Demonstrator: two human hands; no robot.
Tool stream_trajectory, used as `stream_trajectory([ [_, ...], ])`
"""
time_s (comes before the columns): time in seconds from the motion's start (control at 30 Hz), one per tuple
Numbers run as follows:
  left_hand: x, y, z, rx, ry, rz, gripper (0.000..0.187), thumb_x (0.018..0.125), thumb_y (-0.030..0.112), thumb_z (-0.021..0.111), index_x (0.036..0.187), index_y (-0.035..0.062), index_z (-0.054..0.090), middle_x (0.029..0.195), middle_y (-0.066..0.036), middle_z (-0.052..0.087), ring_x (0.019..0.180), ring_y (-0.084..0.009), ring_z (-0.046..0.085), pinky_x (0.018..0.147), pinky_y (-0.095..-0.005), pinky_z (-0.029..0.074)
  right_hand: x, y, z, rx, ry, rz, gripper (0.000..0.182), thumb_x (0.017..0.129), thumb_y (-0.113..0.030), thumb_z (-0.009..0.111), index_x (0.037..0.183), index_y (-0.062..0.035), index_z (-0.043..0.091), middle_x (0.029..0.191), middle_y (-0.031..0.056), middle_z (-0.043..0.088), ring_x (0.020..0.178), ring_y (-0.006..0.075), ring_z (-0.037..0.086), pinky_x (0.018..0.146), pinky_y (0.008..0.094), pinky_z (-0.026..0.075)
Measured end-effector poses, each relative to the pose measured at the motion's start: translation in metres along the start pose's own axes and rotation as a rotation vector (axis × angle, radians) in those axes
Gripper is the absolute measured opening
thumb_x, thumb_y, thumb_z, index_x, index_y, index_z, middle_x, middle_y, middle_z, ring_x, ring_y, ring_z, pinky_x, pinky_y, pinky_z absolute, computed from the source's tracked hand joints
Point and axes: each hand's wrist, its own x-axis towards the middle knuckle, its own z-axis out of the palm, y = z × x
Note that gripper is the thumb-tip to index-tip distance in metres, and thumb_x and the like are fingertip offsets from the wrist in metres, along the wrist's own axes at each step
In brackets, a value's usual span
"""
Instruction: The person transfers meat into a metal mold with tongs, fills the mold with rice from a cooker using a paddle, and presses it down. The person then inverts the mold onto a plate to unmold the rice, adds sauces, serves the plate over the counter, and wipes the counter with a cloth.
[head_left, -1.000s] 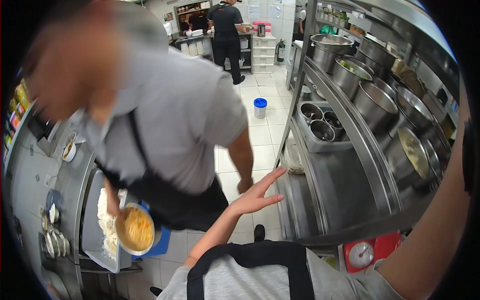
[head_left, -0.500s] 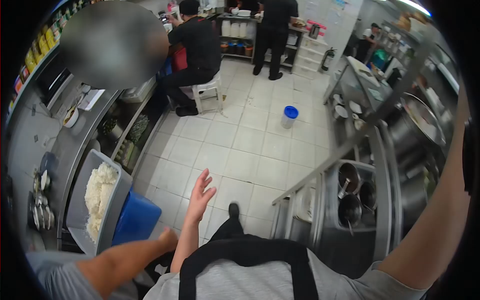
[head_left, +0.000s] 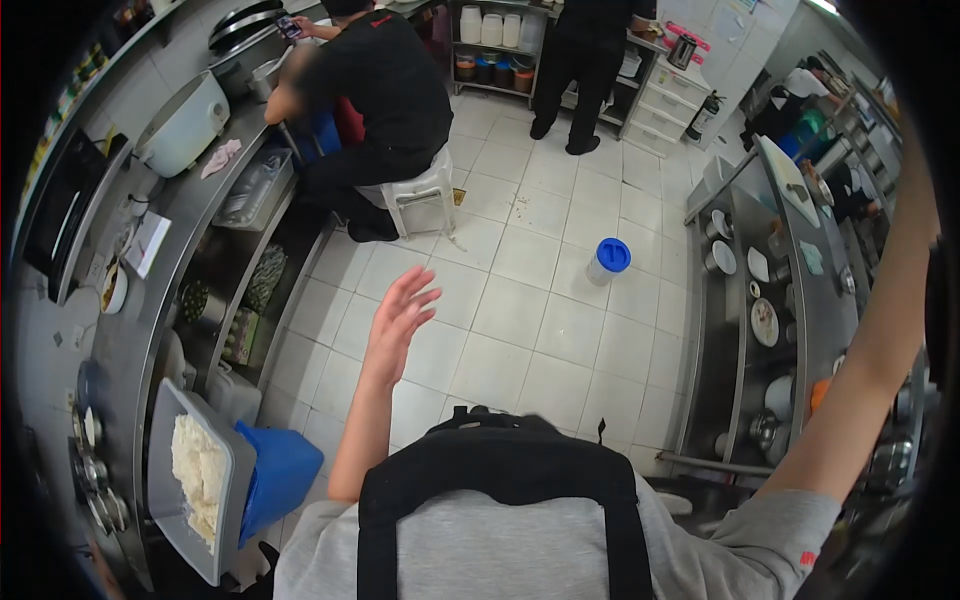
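Left hand (head_left: 400, 312) raised, fingers spread wide, holding nothing, above tiled floor (head_left: 520, 330); rice tray (head_left: 200, 480) on worktop (head_left: 135, 330) down-left; right hand out of view, arm raised

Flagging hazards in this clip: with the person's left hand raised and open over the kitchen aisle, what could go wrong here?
The blue-lidded container stands on the open floor in the aisle; someone could trip on it. The tray of rice appears to jut past the counter edge, so a passing hip might knock it. The left hand is empty and open in mid-air; the right hand is out of view.
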Motion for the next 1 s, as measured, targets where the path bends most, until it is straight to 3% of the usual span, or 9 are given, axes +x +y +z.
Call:
stream_trajectory([
  [0.17,0.162,-0.002,0.026,-0.101,-0.233,0.009,0.069,0.083,0.042,0.055,0.135,0.0037,0.032,0.134,-0.016,0.04,0.118,-0.0249,0.046,0.096,-0.0342,0.037,-0.103,-0.045,0.118,0.033,-0.134,0.168,0.043,0.086,-0.023,0.06,0.123,-0.0027,0.051,0.121,0.0129,0.055,0.106,0.0197,0.055,0.086,0.0278,0.044],
  [0.2,0.193,-0.004,0.032,-0.105,-0.227,0.017,0.069,0.083,0.042,0.055,0.135,0.0037,0.032,0.134,-0.016,0.04,0.118,-0.0249,0.046,0.096,-0.0342,0.037,-0.121,-0.062,0.136,0.277,-0.114,0.286,0.047,0.079,-0.007,0.067,0.121,-0.0017,0.048,0.119,0.0162,0.054,0.101,0.0227,0.057,0.086,0.0309,0.045],
  [0.27,0.252,-0.004,0.042,-0.106,-0.38,0.049,0.074,0.082,0.046,0.055,0.136,0.001,0.03,0.135,-0.017,0.038,0.119,-0.0253,0.045,0.097,-0.0336,0.037,-0.153,-0.079,0.187,0.744,0.21,-0.087,0.04,0.07,0.008,0.07,0.102,0.0009,0.048,0.098,0.0151,0.058,0.092,0.0266,0.058,0.081,0.0352,0.046],
  [0.37,0.337,-0.012,0.062,-0.246,-0.44,0.084,0.076,0.084,0.047,0.052,0.137,-0.0009,0.025,0.135,-0.019,0.037,0.12,-0.0269,0.044,0.099,-0.0368,0.037,-0.187,-0.123,0.259,0.986,0.146,-0.095,0.021,0.077,0.001,0.062,0.092,-0.0016,0.048,0.09,0.0132,0.055,0.08,0.0283,0.055,0.079,0.0406,0.045],
  [0.43,0.395,-0.017,0.073,-0.424,-0.409,0.07,0.075,0.086,0.047,0.05,0.137,-0.0005,0.023,0.136,-0.02,0.036,0.12,-0.0284,0.044,0.099,-0.0383,0.037,-0.207,-0.159,0.319,1.177,0.144,-0.001,0.026,0.074,-0.013,0.067,0.09,-0.0084,0.047,0.085,0.0076,0.052,0.082,0.0243,0.051,0.079,0.043,0.042],
  [0.6,0.528,-0.012,0.08,-0.833,-0.41,0.003,0.066,0.09,0.048,0.041,0.137,0.0034,0.025,0.135,-0.021,0.036,0.12,-0.0322,0.044,0.096,-0.0459,0.041,-0.223,-0.241,0.456,1.382,-0.007,-0.049,0.042,0.055,0.007,0.066,0.083,-0.0129,0.043,0.079,0.0032,0.049,0.076,0.0223,0.051,0.083,0.0457,0.041],
  [0.73,0.626,-0.03,0.061,-1.015,-0.38,-0.008,0.067,0.089,0.05,0.042,0.134,0.0027,0.028,0.134,-0.019,0.036,0.12,-0.0335,0.043,0.094,-0.0498,0.042,-0.242,-0.307,0.572,1.504,-0.062,-0.157,0.043,0.052,0.011,0.061,0.084,-0.0121,0.043,0.079,0.0039,0.048,0.076,0.0236,0.05,0.084,0.0475,0.041],
  [0.9,0.747,-0.063,0.013,-0.877,-0.13,-0.141,0.049,0.079,0.025,0.053,0.121,-0.0007,0.047,0.115,-0.014,0.056,0.104,-0.0256,0.057,0.091,-0.0403,0.046,-0.265,-0.397,0.698,1.589,-0.09,-0.223,0.043,0.052,0.013,0.057,0.085,-0.0104,0.044,0.08,0.0057,0.049,0.077,0.0244,0.051,0.084,0.0489,0.043],
  [1.0,0.828,-0.076,-0.012,-0.804,-0.015,-0.206,0.054,0.076,0.026,0.052,0.122,-0.0011,0.047,0.119,-0.016,0.054,0.108,-0.0294,0.054,0.093,-0.0453,0.042,-0.263,-0.439,0.772,1.625,-0.11,-0.165,0.043,0.053,0.013,0.057,0.086,-0.0102,0.044,0.082,0.0062,0.05,0.078,0.0238,0.052,0.084,0.0468,0.045],
])
